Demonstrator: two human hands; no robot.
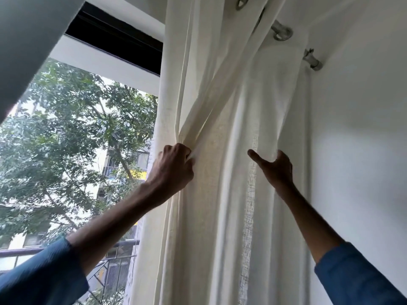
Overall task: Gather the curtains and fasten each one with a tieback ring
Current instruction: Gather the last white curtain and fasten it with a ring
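A cream curtain point(222, 102) hangs in loose folds from a metal rod point(283, 33) at the right of the window. My left hand point(174, 166) grips a bunch of its folds at the window-side edge, and the cloth pulls taut upward from the fist. My right hand point(275, 168) is on the curtain's wall-side edge, thumb stretched out across the front, fingers hidden behind the fabric. No tieback ring is in view.
A white wall point(356, 133) stands close on the right. The rod's bracket point(311, 60) sticks out from it. The window point(77, 139) on the left shows trees, buildings and a balcony railing point(66, 249). Another pale curtain point(26, 45) fills the top left corner.
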